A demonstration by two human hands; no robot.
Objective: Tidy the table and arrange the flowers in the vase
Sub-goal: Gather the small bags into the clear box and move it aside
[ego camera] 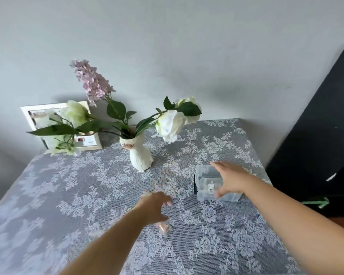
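A white cat-shaped vase [139, 155] stands on the lace-covered table [68, 195]. In it are white roses [170, 124] and a purple lilac sprig [92, 81], leaning outward. My right hand [229, 179] is spread over a clear plastic box [208, 182], thumb at its near edge and fingers over its top. My left hand [157, 205] hovers over the cloth with fingers curled, just above a small pinkish object [164, 227] lying on the table. The image is blurred, so the grip on the box is unclear.
A white picture frame [87, 139] leans against the wall at the back left, partly behind the flowers. A black panel [316, 135] stands to the right of the table. The table's right edge runs close to the box.
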